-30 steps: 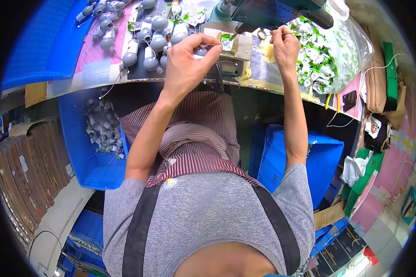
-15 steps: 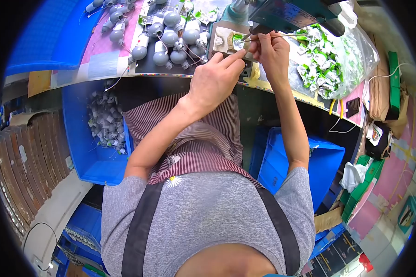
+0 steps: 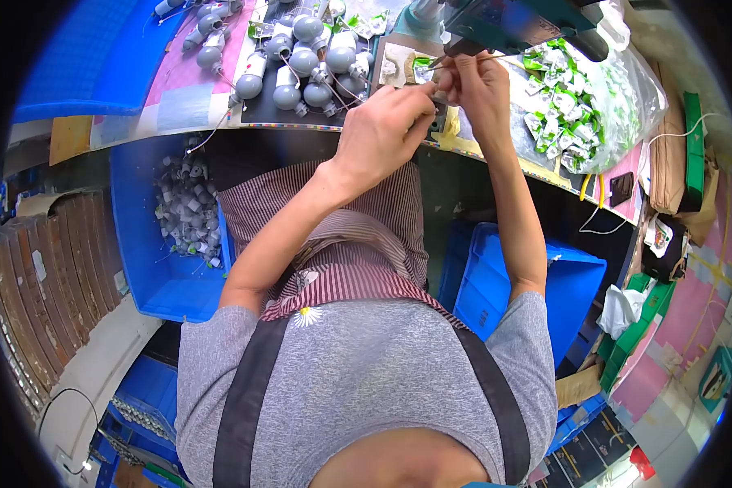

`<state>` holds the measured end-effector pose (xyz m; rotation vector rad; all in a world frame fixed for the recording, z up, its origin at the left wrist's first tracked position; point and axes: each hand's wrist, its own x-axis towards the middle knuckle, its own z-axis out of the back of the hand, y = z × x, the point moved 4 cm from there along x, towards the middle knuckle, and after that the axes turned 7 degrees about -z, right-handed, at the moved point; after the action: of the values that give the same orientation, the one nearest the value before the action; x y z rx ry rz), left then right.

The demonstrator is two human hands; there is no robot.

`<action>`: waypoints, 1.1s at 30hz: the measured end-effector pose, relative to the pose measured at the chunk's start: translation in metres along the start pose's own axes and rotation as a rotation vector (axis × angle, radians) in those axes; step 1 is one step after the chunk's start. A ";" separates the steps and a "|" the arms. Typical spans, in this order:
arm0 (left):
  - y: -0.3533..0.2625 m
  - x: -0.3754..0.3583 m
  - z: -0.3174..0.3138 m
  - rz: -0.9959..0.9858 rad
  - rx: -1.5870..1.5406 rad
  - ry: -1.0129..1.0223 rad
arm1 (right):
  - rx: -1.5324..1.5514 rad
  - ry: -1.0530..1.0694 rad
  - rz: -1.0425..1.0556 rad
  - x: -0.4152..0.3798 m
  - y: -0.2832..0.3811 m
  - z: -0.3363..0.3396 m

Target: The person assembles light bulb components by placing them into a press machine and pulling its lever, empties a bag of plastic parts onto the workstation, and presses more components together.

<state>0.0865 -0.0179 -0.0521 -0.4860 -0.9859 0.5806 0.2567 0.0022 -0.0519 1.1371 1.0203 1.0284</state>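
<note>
My left hand (image 3: 385,128) is closed at the front of the machine's base plate (image 3: 394,65), its thumb and index finger pinched at something too small to make out. Close beside it, my right hand (image 3: 478,91) pinches a thin rod-like tool (image 3: 496,56) between thumb and index finger. A small green and white part (image 3: 423,68) lies on the base plate just beyond my fingertips. Over my right hand hangs the dark teal machine head (image 3: 516,24). Grey bulb-shaped parts with wires (image 3: 303,62) are heaped left of the plate.
Green and white pieces (image 3: 565,106) lie at the right beside a clear plastic bag (image 3: 626,89). A blue bin (image 3: 171,301) with small white parts stands below the table at the left, another blue bin (image 3: 504,285) at the right. A phone (image 3: 620,189) lies near the right edge.
My left hand's fingers have curled in more, the index finger no longer stretched forward. The grey bulbs near the table's front edge have shifted slightly.
</note>
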 end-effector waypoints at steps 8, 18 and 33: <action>0.025 0.012 0.006 0.787 -0.411 -0.110 | 0.580 -0.299 -0.024 0.037 0.062 0.062; 0.032 0.015 -0.007 0.879 -0.567 -0.172 | 0.094 -0.311 0.684 0.030 0.201 0.072; 0.028 0.012 -0.016 0.781 -0.427 -0.307 | -0.504 -0.631 1.037 -0.049 0.209 0.033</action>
<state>0.0997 0.0087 -0.0693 -1.2146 -1.2110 1.1737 0.2560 -0.0261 0.1635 1.4215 -0.4075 1.4519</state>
